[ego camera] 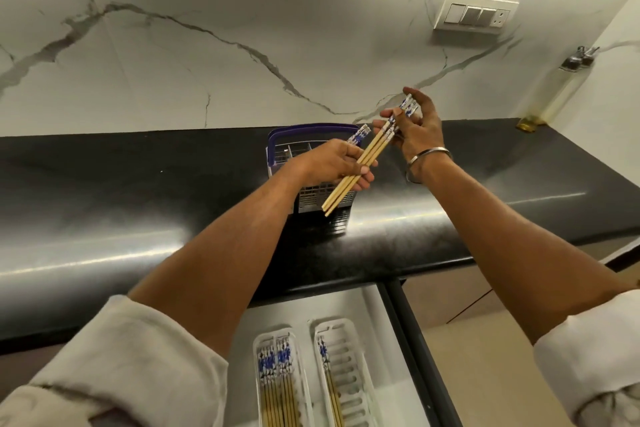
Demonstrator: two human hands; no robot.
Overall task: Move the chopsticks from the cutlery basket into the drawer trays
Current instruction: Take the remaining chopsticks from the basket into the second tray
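A grey cutlery basket (318, 198) with a blue rim stands on the black counter; more blue-patterned chopstick tops poke out of it behind my left hand. My left hand (332, 166) grips a bundle of bamboo chopsticks (367, 156) near their middle, above the basket. My right hand (415, 128) pinches the blue-and-white patterned top ends of the same bundle. Below, the open drawer holds two white trays: the left tray (258, 350) carries several chopsticks, the right tray (349, 333) has a few along its left side.
The black counter (138, 184) runs along a marble wall. An oil bottle (554, 90) stands at the far right corner, under a switch panel (476, 14). The drawer's dark edge (408, 340) runs to the right of the trays.
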